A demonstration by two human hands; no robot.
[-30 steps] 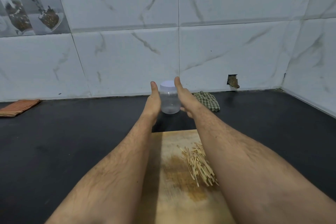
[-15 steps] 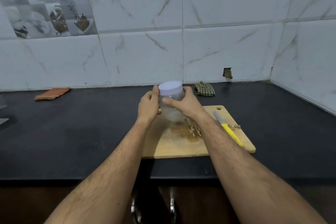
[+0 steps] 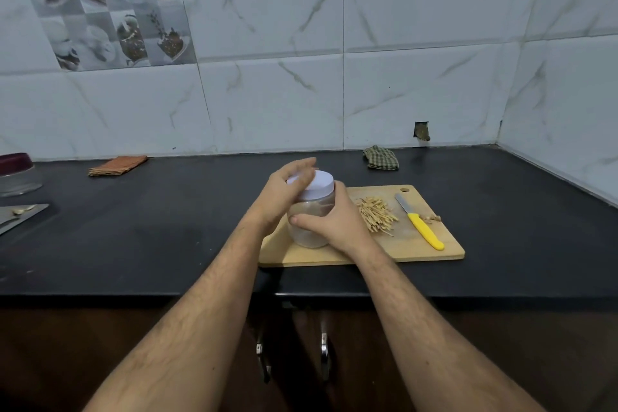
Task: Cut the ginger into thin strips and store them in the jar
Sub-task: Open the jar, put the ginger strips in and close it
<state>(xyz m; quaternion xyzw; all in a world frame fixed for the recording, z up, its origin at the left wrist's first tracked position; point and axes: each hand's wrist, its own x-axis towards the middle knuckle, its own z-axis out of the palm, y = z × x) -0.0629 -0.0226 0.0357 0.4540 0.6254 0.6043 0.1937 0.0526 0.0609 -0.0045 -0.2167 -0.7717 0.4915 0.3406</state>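
Marble-patterned white tiles are backing a black countertop (image 3: 167,237), where a wooden cutting board (image 3: 431,252) is lying near the front edge. Standing upright on the board's left part is a clear plastic jar (image 3: 309,227), wearing a white lid (image 3: 321,185). The right hand (image 3: 337,222) is wrapping the jar's body from the right, thumb curling across the front wall and fingers going round behind it. The left hand (image 3: 284,192) is coming over from the left, its fingers arching across the near-left part of the lid and touching it; whether they are truly clamping the lid is not clear.

Just right of the gripping right hand, a heap of ginger strips (image 3: 378,217) is lying on the board, apart from the jar. Further right of the grip, a knife (image 3: 419,224) with a yellow handle is resting on the board, blade pointing away, with a few ginger scraps (image 3: 431,218) just beyond its handle.

Behind the grip and to the right, a green checked cloth (image 3: 381,157) is sitting against the wall. Far left of the grip, an orange folded cloth (image 3: 117,165) is lying near the wall, and a lidded container (image 3: 16,174) is standing at the frame's edge.
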